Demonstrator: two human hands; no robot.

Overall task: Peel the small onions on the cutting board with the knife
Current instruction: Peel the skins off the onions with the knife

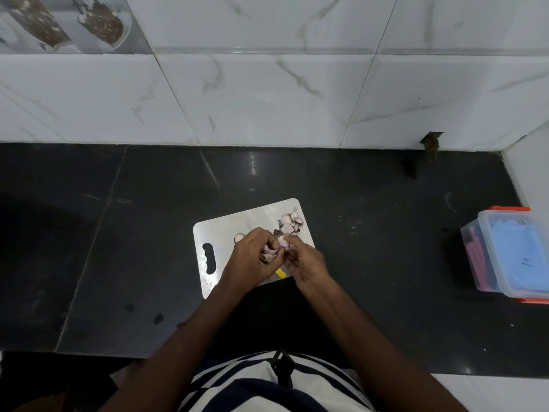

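A white cutting board (pixel 225 230) with a handle slot lies on the black counter. Above its middle, my left hand (pixel 252 258) is closed around a small pale purple onion (pixel 271 251). My right hand (pixel 306 260) pinches a piece of the onion's skin (pixel 283 241) between fingertips. A yellow knife handle (pixel 280 273) pokes out on the board between my two hands; its blade is hidden. A small pile of onions and peels (pixel 290 223) sits at the board's far right corner. One more onion (pixel 239 237) lies just left of my left hand.
A clear plastic box with an orange rim (pixel 511 254) stands at the counter's right edge. The white marble-tiled wall (pixel 267 93) rises behind the counter. The counter's front edge (pixel 118 353) runs close to my striped shirt.
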